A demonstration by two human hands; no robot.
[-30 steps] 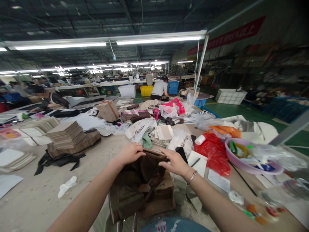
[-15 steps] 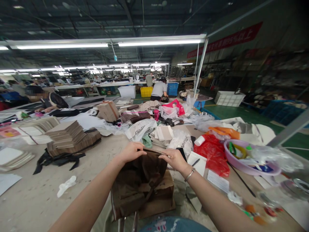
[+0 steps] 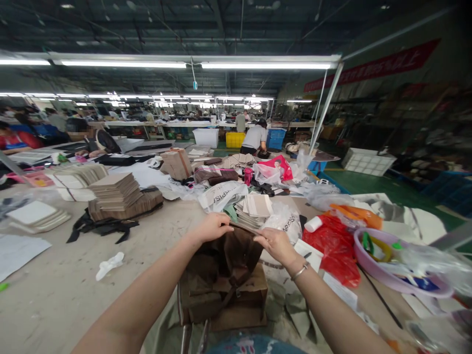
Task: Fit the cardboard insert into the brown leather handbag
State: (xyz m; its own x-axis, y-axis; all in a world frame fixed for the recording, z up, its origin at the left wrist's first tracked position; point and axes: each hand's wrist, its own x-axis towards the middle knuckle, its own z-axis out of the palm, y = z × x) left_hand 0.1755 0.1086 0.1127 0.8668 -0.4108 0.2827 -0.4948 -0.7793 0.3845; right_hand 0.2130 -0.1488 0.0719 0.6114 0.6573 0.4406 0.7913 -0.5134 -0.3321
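1. pinching the upper edge of a dark brown, soft fabric bag [image 3: 202, 280], the left hand [image 3: 214, 228] has thumb and fingers drawn nearly together at the bag's upper left.
2. the right hand [image 3: 275, 243] pinches the same edge at the bag's upper right, equally narrow; how firm either grip is, i cannot tell.
3. the bag sits below and between both hands, its front slack and creased; a brown, boxy, cardboard-like piece [image 3: 256, 293] shows at its lower right.
4. beyond the bag lies a stack of flat beige boards [image 3: 258, 205]; to its right, a crumpled, bright red plastic bag [image 3: 332, 250].
5. likely trouble: an uneven pull could slip the edge from one pinch, letting the fabric sag or twist.
6. the bag's dark, narrow strap [image 3: 229, 296] could snag on the boxy piece if turned carelessly.
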